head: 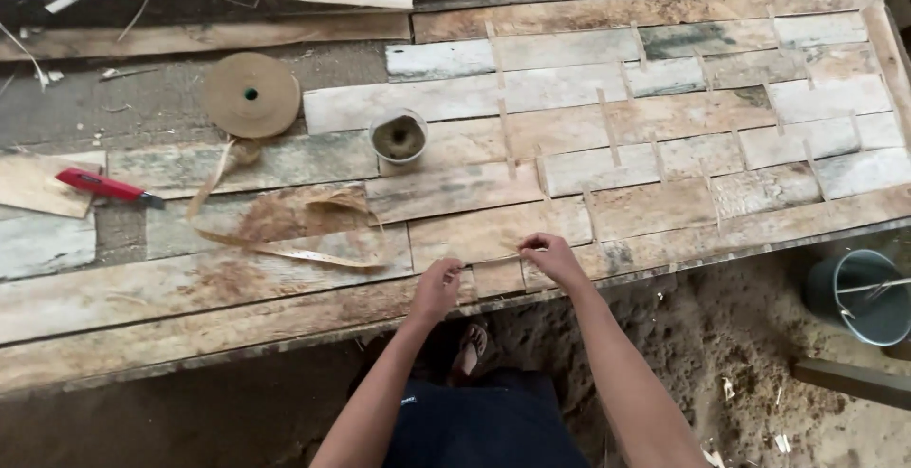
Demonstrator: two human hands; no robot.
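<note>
Thin, rough wood veneer sheets, pale and mottled with grey-green stains, laid edge to edge in staggered rows across the counter; seams bridged by short tan strips of paper tape. At the near edge of the veneer sheets, a short strip of tape stretched flat between both hands, across a seam. Left hand pinching the left end of that strip, grip narrow, thumb and fingertips closed on it; right hand pinching the right end, grip likewise narrow, fingers curled down onto the wood. Left of the veneer sheets, a flat round roll of tan tape, its loose tail trailing in a curled loop over the boards. Beside the roll, just at the sheets' left margin, a small round white cup with dark, muddy contents. Far left of the sheets, a red utility knife lying flat. Below the sheets' right corner, on sandy ground, a grey-blue bucket with a wire handle.
</note>
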